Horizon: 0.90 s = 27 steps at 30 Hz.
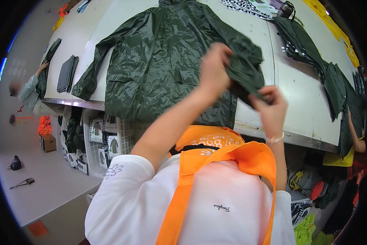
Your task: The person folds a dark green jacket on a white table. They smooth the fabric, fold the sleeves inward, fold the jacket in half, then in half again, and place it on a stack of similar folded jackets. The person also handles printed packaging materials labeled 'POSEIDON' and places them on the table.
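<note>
I saw the jacket (pixel 151 65) on the white table (pixel 292 94), collar pointing to the far side, long axis running far to near, hem over the near edge. The left hand (pixel 215 69) and right hand (pixel 270 104) both gripped its bunched sleeve (pixel 245 73), slightly blurred. Below stood a basket (pixel 126 136); far left, a co-worker (pixel 29 93)

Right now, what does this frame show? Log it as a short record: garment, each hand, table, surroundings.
Garment: dark green jacket, spread on a pale table
Left hand: holding the sleeve at picture right, which is bunched
Right hand: pinching the same sleeve's near end; motion-blurred
Table left: folded dark stack
Table right: dark garments, dark bottle
Below table: white basket holding packages
Far left: another person's hand
</note>
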Each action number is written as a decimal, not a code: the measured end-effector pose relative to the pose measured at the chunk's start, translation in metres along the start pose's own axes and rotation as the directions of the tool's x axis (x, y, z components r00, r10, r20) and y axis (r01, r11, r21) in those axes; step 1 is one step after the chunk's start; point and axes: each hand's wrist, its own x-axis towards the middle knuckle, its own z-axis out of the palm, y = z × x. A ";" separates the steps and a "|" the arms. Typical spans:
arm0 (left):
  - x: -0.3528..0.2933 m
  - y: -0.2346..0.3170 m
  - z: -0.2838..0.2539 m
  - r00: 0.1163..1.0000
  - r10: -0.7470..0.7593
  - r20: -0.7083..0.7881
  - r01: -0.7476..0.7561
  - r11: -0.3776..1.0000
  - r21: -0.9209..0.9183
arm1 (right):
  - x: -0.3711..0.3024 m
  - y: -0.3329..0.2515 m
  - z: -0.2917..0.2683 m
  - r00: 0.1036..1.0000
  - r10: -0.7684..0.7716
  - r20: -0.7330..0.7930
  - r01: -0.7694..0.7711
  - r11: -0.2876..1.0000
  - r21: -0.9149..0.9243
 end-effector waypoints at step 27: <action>-0.022 0.026 -0.018 0.968 0.234 -0.089 -0.205 0.945 0.254 | -0.031 0.032 -0.032 0.845 -0.398 -0.358 0.332 0.914 -0.232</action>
